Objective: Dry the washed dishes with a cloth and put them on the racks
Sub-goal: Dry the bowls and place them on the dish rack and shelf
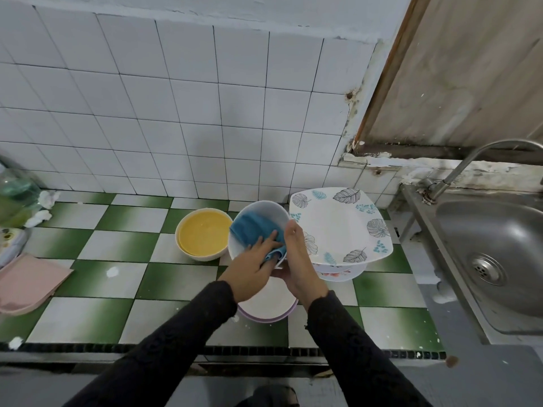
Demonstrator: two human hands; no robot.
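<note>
A white bowl [269, 211] is tilted up over the counter, its opening facing me. My right hand [299, 259] grips its right rim and side. My left hand [252, 267] presses a blue cloth [249, 227] into the bowl's inside, fingers spread over the cloth. Under my hands lies a white plate on a lilac one [266, 306]. To the right, a square white plate with leaf prints [335, 223] tops a small stack. A yellow-lined bowl [202, 233] stands to the left of the held bowl.
A steel sink [496, 259] with a tap [470, 163] is at the right. A folded pink cloth [26, 282] lies at the left counter edge, below a green bottle [16, 195] and crumpled tissue [44, 207]. A white tiled wall rises behind.
</note>
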